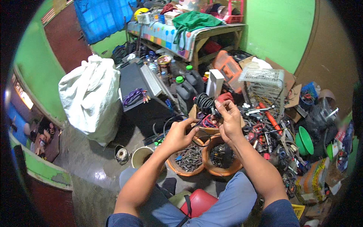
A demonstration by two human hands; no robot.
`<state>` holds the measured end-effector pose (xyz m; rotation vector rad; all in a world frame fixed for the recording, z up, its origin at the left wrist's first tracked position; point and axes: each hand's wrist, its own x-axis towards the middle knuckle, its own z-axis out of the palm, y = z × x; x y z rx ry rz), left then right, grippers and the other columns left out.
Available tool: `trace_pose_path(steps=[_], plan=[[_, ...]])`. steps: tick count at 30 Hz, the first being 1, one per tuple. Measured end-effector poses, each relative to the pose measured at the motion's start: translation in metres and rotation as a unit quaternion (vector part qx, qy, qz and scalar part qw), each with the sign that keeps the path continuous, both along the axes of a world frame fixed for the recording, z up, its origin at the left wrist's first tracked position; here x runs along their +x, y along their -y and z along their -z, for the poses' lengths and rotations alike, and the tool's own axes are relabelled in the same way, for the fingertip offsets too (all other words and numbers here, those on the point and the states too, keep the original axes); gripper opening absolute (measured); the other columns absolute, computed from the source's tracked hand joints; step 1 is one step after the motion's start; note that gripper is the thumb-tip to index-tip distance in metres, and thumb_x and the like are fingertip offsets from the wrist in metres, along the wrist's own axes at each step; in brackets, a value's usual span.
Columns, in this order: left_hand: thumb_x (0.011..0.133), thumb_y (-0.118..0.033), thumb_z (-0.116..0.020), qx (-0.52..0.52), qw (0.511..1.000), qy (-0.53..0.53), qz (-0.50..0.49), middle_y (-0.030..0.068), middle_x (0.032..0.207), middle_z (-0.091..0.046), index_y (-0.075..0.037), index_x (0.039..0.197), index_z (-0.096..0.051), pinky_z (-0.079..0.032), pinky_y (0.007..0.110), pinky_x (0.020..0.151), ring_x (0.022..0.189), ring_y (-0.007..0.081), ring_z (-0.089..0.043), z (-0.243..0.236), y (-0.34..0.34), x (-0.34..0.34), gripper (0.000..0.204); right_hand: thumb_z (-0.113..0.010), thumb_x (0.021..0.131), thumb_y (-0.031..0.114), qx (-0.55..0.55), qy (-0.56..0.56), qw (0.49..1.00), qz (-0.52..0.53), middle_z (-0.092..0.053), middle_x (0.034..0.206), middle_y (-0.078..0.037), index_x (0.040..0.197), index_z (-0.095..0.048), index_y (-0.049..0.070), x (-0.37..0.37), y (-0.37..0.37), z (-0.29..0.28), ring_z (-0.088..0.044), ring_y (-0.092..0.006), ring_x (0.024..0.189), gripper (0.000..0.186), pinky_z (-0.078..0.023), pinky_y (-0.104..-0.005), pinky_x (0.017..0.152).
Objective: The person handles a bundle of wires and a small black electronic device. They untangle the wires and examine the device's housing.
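A coil of black cable point(205, 103) is gripped in my right hand point(229, 120), pinched between thumb and fingers at the coil's right side. A loose length of the same dark cable seems to run down to my left hand point(178, 135), whose thumb and fingers are curled around it. Both hands are raised over two round orange-rimmed tubs. The left tub point(181, 172) and the right tub point(219, 172) hold many small metal parts such as bolts. Just behind my hands, a cardboard box point(208, 130) with red wire in it is partly hidden.
Tools and metal parts, with a red-handled tool point(270, 119), are heaped on the right near a white wire rack point(262, 75). A white sack point(90, 98) and black speaker-like box point(132, 98) stand left. Dark jugs point(185, 90) stand ahead; a whitish bucket point(140, 156) sits near my left knee.
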<state>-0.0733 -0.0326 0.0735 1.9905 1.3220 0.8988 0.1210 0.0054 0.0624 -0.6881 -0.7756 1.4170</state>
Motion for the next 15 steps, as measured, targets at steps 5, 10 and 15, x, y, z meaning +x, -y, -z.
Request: trace_pose_path(steps=[5, 10, 15], plan=[[0.09, -0.019, -0.07, -0.006, 0.999, -0.043, -0.016, 0.0188, 0.079, -0.07, 0.001, 0.109, -0.07, -0.053, 0.035, 0.068, 0.069, 0.0164, -0.067, -0.007, 0.023, -0.052, 0.028, -0.076, 0.087, 0.011, 0.155, 0.258, 0.953, 0.033, -0.061, 0.102, -0.01, 0.086, -0.058, 0.002, -0.059, -0.002, 0.012, -0.063, -0.0156, 0.081, 0.021, -0.052, -0.0273, 0.063], [0.092, -0.021, -0.07, -0.126, 0.973, 0.114, -0.158, 0.0061, 0.073, -0.067, 0.002, 0.089, -0.067, -0.05, 0.031, 0.063, 0.068, 0.0098, -0.062, -0.001, 0.05, -0.105, 0.023, -0.076, 0.082, 0.008, 0.368, 0.387, 0.844, 0.051, -0.06, 0.099, -0.013, 0.088, -0.06, -0.001, -0.114, 0.003, 0.011, -0.059, -0.0204, 0.076, 0.019, -0.048, -0.0325, 0.066], [0.084, -0.018, -0.077, 0.031, 0.98, -0.023, -0.197, 0.007, 0.074, -0.069, -0.001, 0.091, -0.076, -0.048, 0.031, 0.06, 0.065, 0.0126, -0.063, 0.015, 0.076, -0.147, 0.019, -0.077, 0.08, 0.01, 0.376, 0.436, 0.814, -0.076, -0.056, 0.088, -0.013, 0.085, -0.057, 0.001, -0.148, 0.003, 0.018, -0.061, -0.0297, 0.08, 0.023, -0.048, -0.0389, 0.071]])
